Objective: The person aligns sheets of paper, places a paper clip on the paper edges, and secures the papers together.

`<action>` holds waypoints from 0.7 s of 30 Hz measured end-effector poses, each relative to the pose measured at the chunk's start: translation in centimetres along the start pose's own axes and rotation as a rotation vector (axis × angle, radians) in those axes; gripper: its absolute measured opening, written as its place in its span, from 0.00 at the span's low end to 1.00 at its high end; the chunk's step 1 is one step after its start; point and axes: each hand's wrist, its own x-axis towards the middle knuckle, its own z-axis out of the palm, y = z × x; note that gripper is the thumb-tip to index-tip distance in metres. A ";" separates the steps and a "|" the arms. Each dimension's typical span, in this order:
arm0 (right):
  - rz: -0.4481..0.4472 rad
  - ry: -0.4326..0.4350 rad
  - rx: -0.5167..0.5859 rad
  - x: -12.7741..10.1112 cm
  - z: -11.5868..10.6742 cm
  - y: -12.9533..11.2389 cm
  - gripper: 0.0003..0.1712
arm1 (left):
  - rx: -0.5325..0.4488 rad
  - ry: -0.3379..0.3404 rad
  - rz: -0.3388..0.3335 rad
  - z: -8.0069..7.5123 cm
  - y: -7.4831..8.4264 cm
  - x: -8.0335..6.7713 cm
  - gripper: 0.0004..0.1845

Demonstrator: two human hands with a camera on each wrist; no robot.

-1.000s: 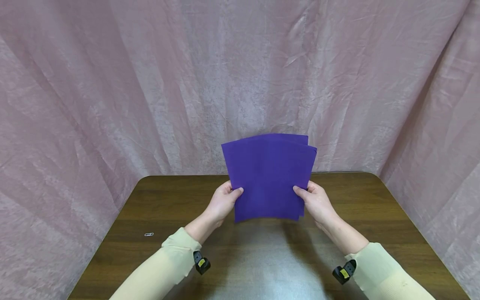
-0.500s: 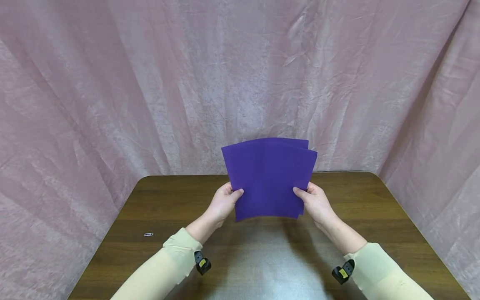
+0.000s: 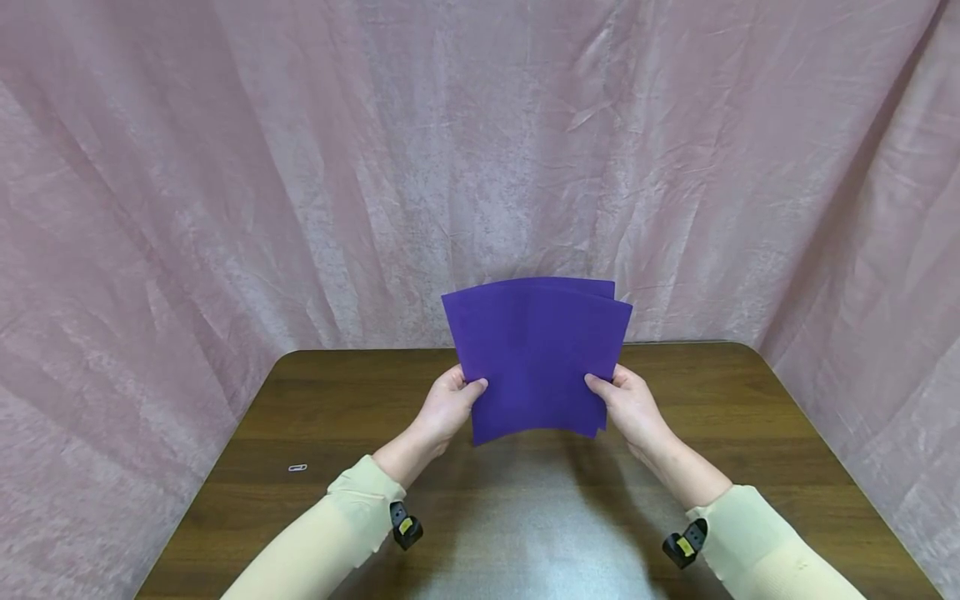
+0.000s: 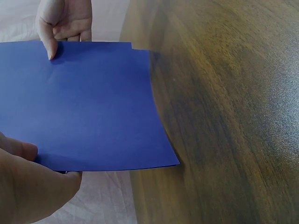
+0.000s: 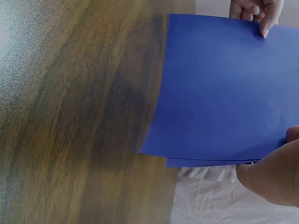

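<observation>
Purple sheets of paper (image 3: 536, 358) are held up above the table, bowed slightly and stacked with their edges out of line. One sheet peeks out behind the front one at the top right. My left hand (image 3: 446, 404) pinches the left edge, thumb in front and fingers behind. On the opposite edge my right hand (image 3: 633, 407) grips the same way. In the left wrist view the paper (image 4: 88, 107) looks blue, with the lower corner curving over the wood. The right wrist view shows the offset sheet edges near the right thumb (image 5: 292, 134).
A small paper clip (image 3: 297, 468) lies on the left part of the brown wooden table (image 3: 337, 400). Pink curtains (image 3: 480, 167) hang behind the table and along its sides. Each wrist wears a black strapped device.
The top of the paper has tipped down a little, and its bend has grown slightly. Both hands keep their grip in nearly the same place.
</observation>
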 end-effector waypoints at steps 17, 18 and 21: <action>0.030 -0.009 0.029 -0.2 0.3 0.5 0.23 | 0.010 0.002 -0.014 0.0 -0.6 0.1 0.13; 0.031 -0.009 0.033 -0.3 0.3 0.5 0.23 | 0.010 0.003 -0.015 0.0 -0.6 0.1 0.13; 0.036 -0.001 0.043 -0.3 0.4 0.5 0.23 | 0.014 0.005 -0.018 0.0 -0.7 0.2 0.14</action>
